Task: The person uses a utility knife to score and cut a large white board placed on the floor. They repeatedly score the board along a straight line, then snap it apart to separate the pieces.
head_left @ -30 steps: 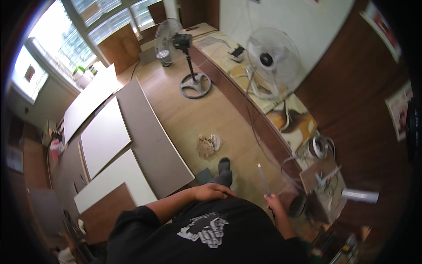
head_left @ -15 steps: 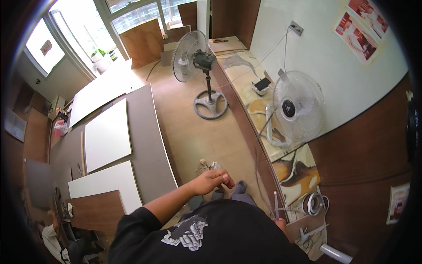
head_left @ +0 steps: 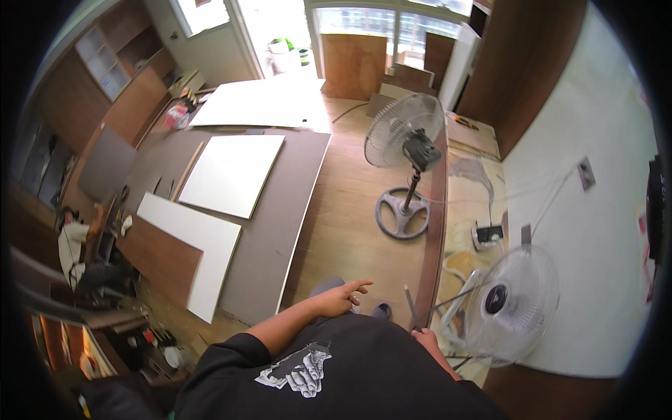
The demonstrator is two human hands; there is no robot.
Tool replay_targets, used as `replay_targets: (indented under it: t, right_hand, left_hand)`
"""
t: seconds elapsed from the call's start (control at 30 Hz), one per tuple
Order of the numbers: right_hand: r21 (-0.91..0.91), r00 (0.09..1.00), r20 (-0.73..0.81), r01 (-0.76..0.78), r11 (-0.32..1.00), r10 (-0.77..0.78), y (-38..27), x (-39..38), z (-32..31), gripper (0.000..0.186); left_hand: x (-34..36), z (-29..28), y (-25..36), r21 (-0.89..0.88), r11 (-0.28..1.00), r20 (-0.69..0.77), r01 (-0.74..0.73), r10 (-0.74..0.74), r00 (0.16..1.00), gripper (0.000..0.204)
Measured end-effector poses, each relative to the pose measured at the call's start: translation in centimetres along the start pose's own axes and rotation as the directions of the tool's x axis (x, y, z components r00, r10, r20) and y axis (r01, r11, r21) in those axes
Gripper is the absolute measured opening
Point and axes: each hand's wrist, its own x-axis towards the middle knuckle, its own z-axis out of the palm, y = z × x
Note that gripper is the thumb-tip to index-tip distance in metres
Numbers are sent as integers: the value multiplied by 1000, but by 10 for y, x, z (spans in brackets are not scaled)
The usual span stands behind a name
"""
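My left hand (head_left: 339, 299) hovers in front of my body with its index finger stretched out and the other fingers loosely bent. Nothing is in it. On the right, my right hand (head_left: 424, 339) is closed around the lower end of a slim, flat grey tool (head_left: 411, 301) whose narrow end points up and away from me. Its exact kind does not show. Beyond that hand runs the long marble-patterned ledge (head_left: 456, 241), with a white fan (head_left: 497, 299) lying on it, close to the tool.
A large table (head_left: 297, 178) on the left bears white panels (head_left: 231, 175) and a brown board (head_left: 162, 255). A pedestal fan (head_left: 413, 171) stands ahead on the wooden floor. Another person (head_left: 73, 245) is at the far left. Boards (head_left: 355, 66) lean by the window.
My view has turned left, so the table and fans sit further right. My right hand has come up with the slim tool. The left hand's fingers have straightened somewhat.
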Motion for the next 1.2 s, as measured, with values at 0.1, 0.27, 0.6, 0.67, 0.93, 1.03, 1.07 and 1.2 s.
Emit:
replay_targets:
  t: [0.1, 0.27, 0.6, 0.67, 0.93, 1.03, 1.07, 1.2]
  right_hand:
    - [0, 997, 72, 36, 999, -36, -94, 19, 0, 27]
    - [7, 981, 188, 38, 999, -39, -159, 72, 3, 23]
    - [-344, 861, 508, 222, 912, -18, -377, 211, 86, 17]
    - [-429, 838, 545, 301, 851, -22, -424, 227, 107, 14]
    - [-402, 902, 432, 192, 895, 0, -627, 312, 235, 30]
    - [-241, 918, 397, 122, 963, -17, -700, 348, 265, 27]
    - [-211, 919, 395, 95, 973, -4, -715, 370, 267, 28]
    - [-119, 966, 257, 35, 992, -4, -778, 432, 293, 18]
  left_hand:
    - [6, -16, 15, -85, 996, -4, 28, -29, 1000, 50]
    - [26, -63, 29, -195, 979, 200, 53, -13, 980, 43]
    - [47, -309, 122, -440, 773, -136, -456, 445, 885, 31]
    - [55, -356, 167, -337, 604, -227, -722, 692, 685, 34]
    - [11, -477, 316, -502, 355, -63, -789, 894, 443, 38]
    - [39, -482, 336, -431, 99, -191, -897, 961, 198, 65]
    - [43, -491, 342, -381, 39, -238, -924, 961, 139, 72]
    - [67, -541, 347, -116, 54, -281, -992, 956, 85, 58]
